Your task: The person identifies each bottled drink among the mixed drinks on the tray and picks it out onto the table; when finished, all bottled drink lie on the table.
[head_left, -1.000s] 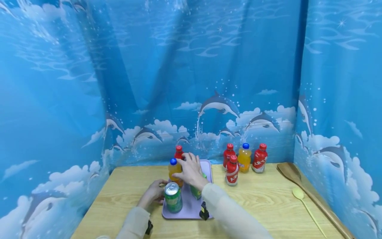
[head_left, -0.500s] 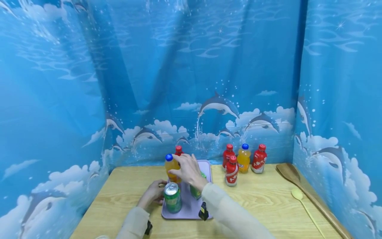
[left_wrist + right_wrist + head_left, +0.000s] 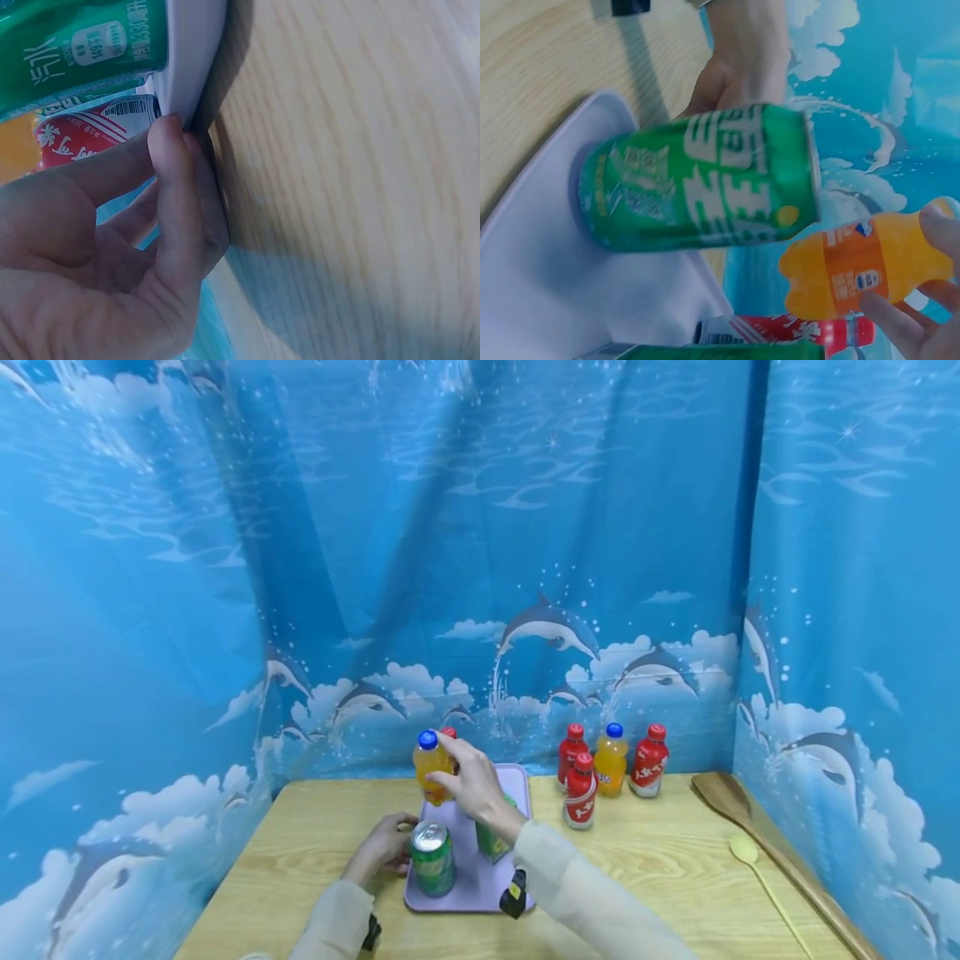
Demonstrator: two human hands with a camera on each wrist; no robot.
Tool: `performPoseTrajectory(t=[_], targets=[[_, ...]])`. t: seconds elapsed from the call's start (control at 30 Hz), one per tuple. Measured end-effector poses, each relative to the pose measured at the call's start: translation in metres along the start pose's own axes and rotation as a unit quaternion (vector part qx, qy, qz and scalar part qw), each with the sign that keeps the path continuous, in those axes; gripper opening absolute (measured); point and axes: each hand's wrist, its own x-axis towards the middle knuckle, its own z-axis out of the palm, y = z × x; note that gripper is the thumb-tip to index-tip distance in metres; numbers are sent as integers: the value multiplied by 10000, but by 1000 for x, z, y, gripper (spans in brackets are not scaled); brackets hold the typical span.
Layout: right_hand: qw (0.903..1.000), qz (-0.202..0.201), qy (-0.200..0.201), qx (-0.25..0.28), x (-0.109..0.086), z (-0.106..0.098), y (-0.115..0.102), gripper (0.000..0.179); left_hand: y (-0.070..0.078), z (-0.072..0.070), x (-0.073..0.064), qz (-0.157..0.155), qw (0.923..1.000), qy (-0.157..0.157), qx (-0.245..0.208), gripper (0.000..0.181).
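My right hand (image 3: 476,783) grips an orange soda bottle (image 3: 431,770) with a blue cap. The bottle hangs slightly tilted above the far left part of the lilac tray (image 3: 472,893). At the tray's left edge, my left hand (image 3: 382,842) has its fingertips on the rim (image 3: 180,67), beside a green soda can (image 3: 432,860). That can stands upright at the near left of the tray. Another green drink container (image 3: 491,842) is on the tray, partly hidden by my right wrist. Behind the held bottle is a red-capped bottle (image 3: 780,328), mostly hidden in the head view.
To the right of the tray stand several bottles: red ones (image 3: 581,793) and another orange soda bottle (image 3: 611,764). A wooden spatula (image 3: 750,822) and a pale yellow spoon (image 3: 750,853) lie at the right side of the wooden table (image 3: 637,893). A blue dolphin-print curtain (image 3: 480,568) encloses the back and sides.
My right hand has raised the orange soda bottle off the tray and moved it slightly left. The left hand stays at the tray's edge.
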Motion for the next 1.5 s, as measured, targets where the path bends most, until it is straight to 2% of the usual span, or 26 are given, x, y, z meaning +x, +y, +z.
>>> performPoseTrajectory(t=[0.43,0.83,1.03,1.23,1.37,1.5], targets=[[9913,501,-55,1216,-2,-11,-18,64,-3,0,1,-65,10000,-26,55,51],[9781,388,117,2041,-6,-34,-28,66,-3,-1,2,-50,10000,-25,28,50],[9813,396,380,1847,-18,-55,-31,65,-1,0,-1,88,10000,27,29,52],[9881,350,446,1426,-34,-74,-22,66,-3,0,2,170,9998,18,43,54],[9894,501,442,1290,-46,-87,-13,65,-5,-1,3,105,9999,9,21,55],[9861,779,526,1372,-57,-101,-4,66,-6,-1,4,47,10000,29,20,55]])
